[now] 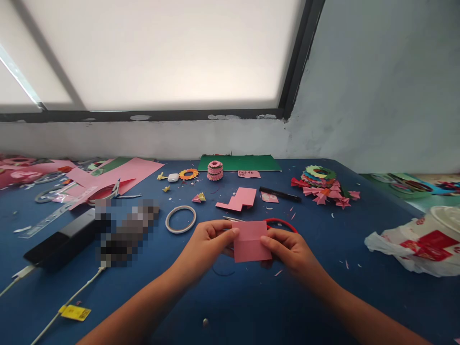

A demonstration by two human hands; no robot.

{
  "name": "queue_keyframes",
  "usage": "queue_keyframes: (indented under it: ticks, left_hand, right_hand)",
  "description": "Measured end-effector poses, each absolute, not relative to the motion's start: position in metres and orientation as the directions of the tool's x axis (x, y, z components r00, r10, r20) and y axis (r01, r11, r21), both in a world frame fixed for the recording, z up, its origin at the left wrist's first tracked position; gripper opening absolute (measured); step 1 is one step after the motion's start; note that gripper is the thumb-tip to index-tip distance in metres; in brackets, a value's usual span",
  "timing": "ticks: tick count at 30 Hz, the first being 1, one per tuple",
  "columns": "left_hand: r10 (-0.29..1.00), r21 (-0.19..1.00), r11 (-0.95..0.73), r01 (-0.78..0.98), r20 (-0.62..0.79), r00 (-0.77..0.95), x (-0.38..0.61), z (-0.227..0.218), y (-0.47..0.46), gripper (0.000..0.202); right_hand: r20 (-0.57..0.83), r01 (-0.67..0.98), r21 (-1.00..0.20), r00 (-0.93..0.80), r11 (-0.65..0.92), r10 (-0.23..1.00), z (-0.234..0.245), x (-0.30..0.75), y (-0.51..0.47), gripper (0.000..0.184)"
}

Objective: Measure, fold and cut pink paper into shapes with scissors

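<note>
A small pink paper square (252,245) with a crease across its middle is held up between my two hands. My left hand (212,240) pinches its left edge, thumb on the near face. On the opposite edge, my right hand (287,245) grips the paper the same way. Behind the paper lie scissors, mostly hidden, with a red handle (283,223) showing past my right fingers. A roll of tape (180,219) lies left of my left hand. Beyond the hands rests a cut pink paper piece (242,199).
Left stand a black power bank (64,237), a blurred-out object (129,235) with a cable, and pink sheets (136,167). Farther back are stacked pink paper rings (214,171) and a black pen (280,193). Right are folded paper pieces (323,189) and a bagged cup (427,239).
</note>
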State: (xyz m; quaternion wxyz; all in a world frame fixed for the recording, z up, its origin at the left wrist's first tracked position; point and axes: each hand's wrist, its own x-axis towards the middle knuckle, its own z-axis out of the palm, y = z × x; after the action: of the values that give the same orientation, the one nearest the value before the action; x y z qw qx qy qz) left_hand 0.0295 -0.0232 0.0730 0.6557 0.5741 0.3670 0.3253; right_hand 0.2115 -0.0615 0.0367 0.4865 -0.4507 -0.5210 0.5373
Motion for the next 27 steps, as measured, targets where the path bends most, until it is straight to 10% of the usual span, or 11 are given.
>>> queue_keyframes:
  ticks: [27]
  left_hand:
    - [0.829, 0.991, 0.090, 0.096, -0.128, 0.544, 0.0297, 0.0630, -0.0201, 0.022]
  right_hand:
    - [-0.045, -0.045, -0.997, -0.230, -0.057, 0.972, 0.0275, 0.2122, -0.0562, 0.040]
